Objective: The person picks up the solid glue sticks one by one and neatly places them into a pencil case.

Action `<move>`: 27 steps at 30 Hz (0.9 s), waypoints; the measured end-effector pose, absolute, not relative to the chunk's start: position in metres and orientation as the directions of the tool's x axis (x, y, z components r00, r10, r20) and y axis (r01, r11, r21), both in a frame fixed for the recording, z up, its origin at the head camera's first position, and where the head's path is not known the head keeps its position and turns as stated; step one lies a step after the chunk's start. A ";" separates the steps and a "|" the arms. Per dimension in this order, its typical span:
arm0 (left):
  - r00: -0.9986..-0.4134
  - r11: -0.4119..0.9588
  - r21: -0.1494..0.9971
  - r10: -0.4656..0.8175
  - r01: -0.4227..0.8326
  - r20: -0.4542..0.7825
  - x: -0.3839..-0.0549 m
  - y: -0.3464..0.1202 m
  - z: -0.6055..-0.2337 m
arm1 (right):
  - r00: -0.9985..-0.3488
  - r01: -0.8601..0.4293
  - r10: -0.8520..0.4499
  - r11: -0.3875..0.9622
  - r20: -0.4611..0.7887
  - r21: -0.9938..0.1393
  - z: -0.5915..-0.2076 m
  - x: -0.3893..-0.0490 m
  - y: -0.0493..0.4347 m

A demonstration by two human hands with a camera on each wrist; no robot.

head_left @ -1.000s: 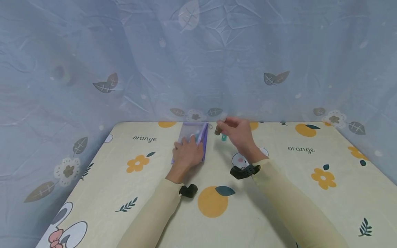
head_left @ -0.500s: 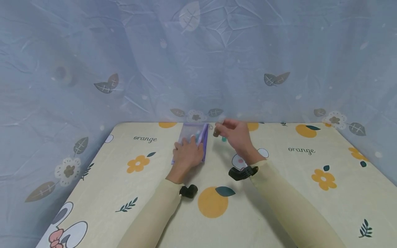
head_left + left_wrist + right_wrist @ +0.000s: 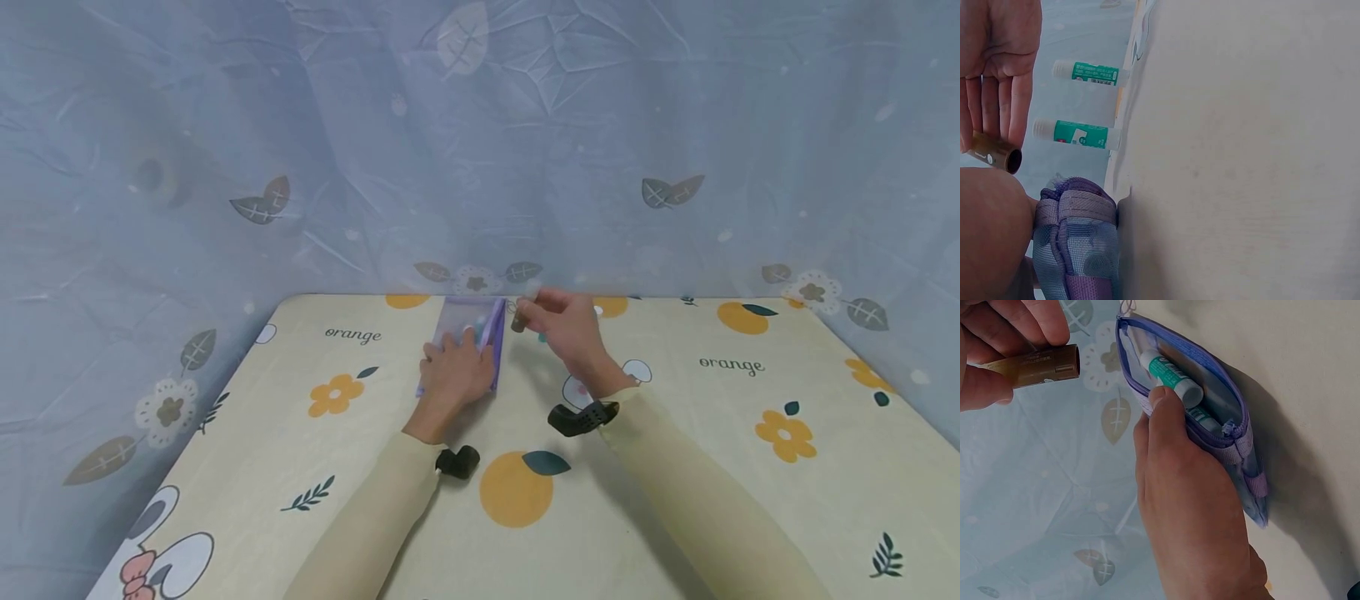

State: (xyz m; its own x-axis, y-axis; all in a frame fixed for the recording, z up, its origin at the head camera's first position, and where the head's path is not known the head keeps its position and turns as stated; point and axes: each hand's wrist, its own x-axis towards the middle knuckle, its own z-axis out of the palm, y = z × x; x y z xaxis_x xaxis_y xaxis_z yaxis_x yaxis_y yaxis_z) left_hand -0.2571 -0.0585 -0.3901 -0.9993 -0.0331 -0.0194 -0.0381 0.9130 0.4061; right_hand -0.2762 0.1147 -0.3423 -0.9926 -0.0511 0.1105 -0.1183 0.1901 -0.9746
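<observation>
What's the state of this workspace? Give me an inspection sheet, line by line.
Surface: cream cloth printed with oranges, flowers and leaves.
Job's things: pouch with its mouth open toward the right, at least two green tubes inside; two more standing on the cloth beyond it; brown tube in hand.
Clutter: nothing seen.
Grippers: left hand holds the pouch; right hand pinches the brown tube, apart from the pouch.
Cables: nothing seen.
Surroundings: blue-grey sheet with leaf prints behind.
</observation>
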 end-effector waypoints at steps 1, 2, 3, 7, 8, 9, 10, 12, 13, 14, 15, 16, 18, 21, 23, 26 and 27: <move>-0.999 0.913 0.406 -0.034 -0.038 -0.018 -0.257 -0.058 -0.390 | -0.992 -0.121 -0.053 0.188 0.113 -0.975 -0.343 -0.276 0.114; -0.999 0.913 0.407 -0.035 -0.038 -0.015 -0.257 -0.058 -0.390 | -0.992 -0.123 -0.057 0.187 0.114 -0.975 -0.343 -0.276 0.114; -0.999 0.912 0.409 -0.035 -0.038 -0.013 -0.257 -0.058 -0.389 | -0.992 -0.123 -0.058 0.189 0.114 -0.974 -0.344 -0.276 0.113; -0.999 0.912 0.408 -0.035 -0.035 -0.008 -0.257 -0.059 -0.390 | -0.992 -0.117 -0.067 0.200 0.105 -0.973 -0.347 -0.277 0.110; -0.999 0.912 0.409 -0.034 -0.034 -0.007 -0.257 -0.059 -0.390 | -0.993 -0.112 -0.066 0.204 0.101 -0.972 -0.348 -0.277 0.110; -0.999 0.912 0.409 -0.034 -0.034 -0.008 -0.257 -0.059 -0.390 | -0.993 -0.108 -0.065 0.205 0.097 -0.973 -0.349 -0.277 0.109; -0.999 0.912 0.408 -0.033 -0.034 -0.008 -0.257 -0.059 -0.390 | -0.994 -0.104 -0.062 0.208 0.093 -0.973 -0.349 -0.276 0.108; -0.999 0.912 0.410 -0.033 -0.034 -0.009 -0.257 -0.059 -0.390 | -0.995 -0.094 -0.059 0.213 0.083 -0.972 -0.350 -0.275 0.107; -0.999 0.912 0.410 -0.033 -0.034 -0.010 -0.257 -0.060 -0.390 | -0.995 -0.087 -0.055 0.213 0.077 -0.973 -0.351 -0.275 0.106; -0.999 0.912 0.409 -0.033 -0.035 -0.012 -0.257 -0.060 -0.390 | -0.996 -0.084 -0.054 0.211 0.075 -0.974 -0.352 -0.275 0.105; -0.999 0.912 0.408 -0.033 -0.035 -0.012 -0.258 -0.060 -0.390 | -0.996 -0.083 -0.057 0.207 0.073 -0.975 -0.353 -0.274 0.105; -0.999 0.912 0.409 -0.033 -0.035 -0.012 -0.258 -0.060 -0.390 | -0.996 -0.082 -0.057 0.209 0.072 -0.975 -0.354 -0.274 0.104; -0.999 0.911 0.411 -0.034 -0.037 -0.014 -0.258 -0.060 -0.391 | -0.996 -0.081 -0.055 0.210 0.071 -0.974 -0.356 -0.275 0.103; -0.999 0.909 0.415 -0.037 -0.040 -0.016 -0.260 -0.059 -0.392 | -0.997 -0.072 -0.050 0.217 0.063 -0.973 -0.359 -0.275 0.102; -0.999 0.909 0.416 -0.038 -0.042 -0.018 -0.260 -0.059 -0.392 | -0.997 -0.066 -0.041 0.227 0.058 -0.972 -0.361 -0.276 0.101; -0.999 0.907 0.419 -0.039 -0.045 -0.022 -0.260 -0.059 -0.391 | -0.998 -0.050 -0.035 0.247 0.043 -0.968 -0.364 -0.275 0.099; -0.999 0.907 0.419 -0.039 -0.045 -0.023 -0.259 -0.059 -0.391 | -0.999 -0.045 -0.033 0.257 0.038 -0.965 -0.365 -0.275 0.099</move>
State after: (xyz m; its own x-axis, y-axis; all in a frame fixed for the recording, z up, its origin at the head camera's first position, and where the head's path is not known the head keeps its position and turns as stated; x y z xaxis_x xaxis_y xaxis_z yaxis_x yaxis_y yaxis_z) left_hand -0.2593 -0.0592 -0.3910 -0.9990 -0.0391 -0.0230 -0.0451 0.9067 0.4195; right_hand -0.2755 0.0990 -0.3652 -0.9987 -0.0329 0.0382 -0.0454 0.2570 -0.9653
